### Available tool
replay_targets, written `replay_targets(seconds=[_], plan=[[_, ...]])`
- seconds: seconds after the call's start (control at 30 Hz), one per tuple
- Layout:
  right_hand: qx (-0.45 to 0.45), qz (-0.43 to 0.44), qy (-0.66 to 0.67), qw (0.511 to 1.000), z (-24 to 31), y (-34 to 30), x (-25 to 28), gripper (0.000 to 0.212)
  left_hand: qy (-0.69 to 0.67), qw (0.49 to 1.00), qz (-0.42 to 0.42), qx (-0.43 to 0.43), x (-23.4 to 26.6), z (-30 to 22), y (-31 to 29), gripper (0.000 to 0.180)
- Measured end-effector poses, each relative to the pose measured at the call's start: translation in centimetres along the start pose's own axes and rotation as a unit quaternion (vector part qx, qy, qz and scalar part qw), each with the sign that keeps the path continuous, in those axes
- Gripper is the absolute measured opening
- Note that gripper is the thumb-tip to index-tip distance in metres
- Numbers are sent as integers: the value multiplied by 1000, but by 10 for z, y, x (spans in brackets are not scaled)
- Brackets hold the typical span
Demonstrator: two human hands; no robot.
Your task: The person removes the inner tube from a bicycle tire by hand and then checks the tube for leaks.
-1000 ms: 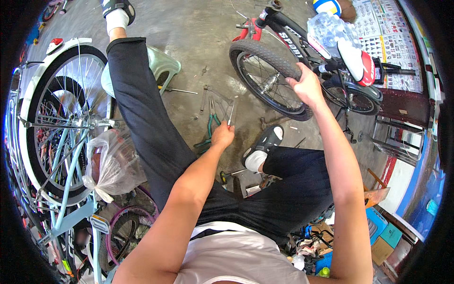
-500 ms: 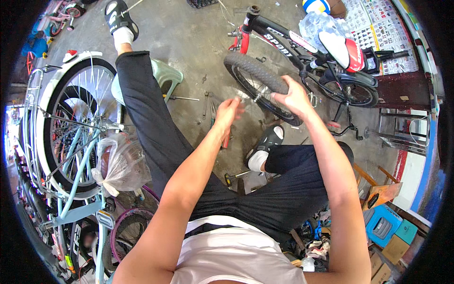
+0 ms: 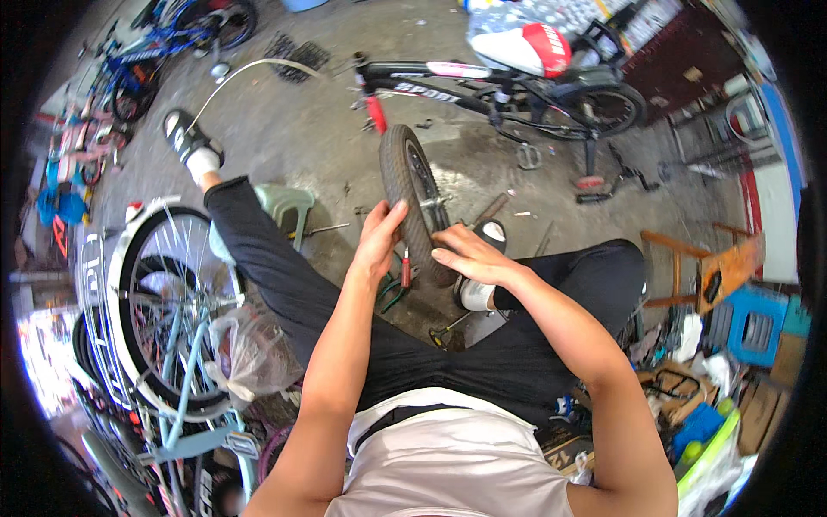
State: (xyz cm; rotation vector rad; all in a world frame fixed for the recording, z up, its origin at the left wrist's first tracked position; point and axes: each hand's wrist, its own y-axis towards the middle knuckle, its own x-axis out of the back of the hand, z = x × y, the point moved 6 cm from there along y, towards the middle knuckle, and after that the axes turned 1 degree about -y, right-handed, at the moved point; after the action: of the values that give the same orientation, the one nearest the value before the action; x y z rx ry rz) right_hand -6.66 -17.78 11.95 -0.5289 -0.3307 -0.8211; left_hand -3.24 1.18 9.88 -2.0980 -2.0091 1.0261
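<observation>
A small bicycle wheel (image 3: 398,168) with a knobby black tyre stands nearly edge-on between my knees. My left hand (image 3: 377,238) presses against the left side of the tyre, its thumb on the tread and its fingers partly hidden. On the near right side of the wheel, my right hand (image 3: 474,255) has its fingers curled over the tyre and rim. Beyond the wheel is a black bicycle frame (image 3: 465,93) with a red fork and a red-and-white saddle; its front end carries no wheel.
Red-handled pliers (image 3: 406,270) and screwdrivers (image 3: 320,230) lie on the concrete floor near my feet. A pale green stool (image 3: 289,205) and a light blue bicycle (image 3: 179,336) stand at left. Wooden stool (image 3: 728,271), blue plastic stool (image 3: 751,326) and clutter are at right.
The wheel has turned from slanting to nearly edge-on. My left hand, free before, now touches the tyre. My right hand has shifted to its near side. The whole view has swung.
</observation>
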Motion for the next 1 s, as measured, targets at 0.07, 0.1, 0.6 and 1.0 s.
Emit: replay_targets(seconds=[0.07,0.1,0.6,1.0], plan=[[-49,25,44,998,-15,-6,-6,76,11,998,68,-12,-8,14,-12,55],[-102,-34,96,990,-21,-15,-2,76,-1,996,92,1,-17,21,-16,57],[-93,-350,546,755,-23,-1,-9,49,29,987,151,49,-56,30,-3,63],[-77,-339,538,768,-45,6,24,53,61,981,175,59,-84,53,-1,87]])
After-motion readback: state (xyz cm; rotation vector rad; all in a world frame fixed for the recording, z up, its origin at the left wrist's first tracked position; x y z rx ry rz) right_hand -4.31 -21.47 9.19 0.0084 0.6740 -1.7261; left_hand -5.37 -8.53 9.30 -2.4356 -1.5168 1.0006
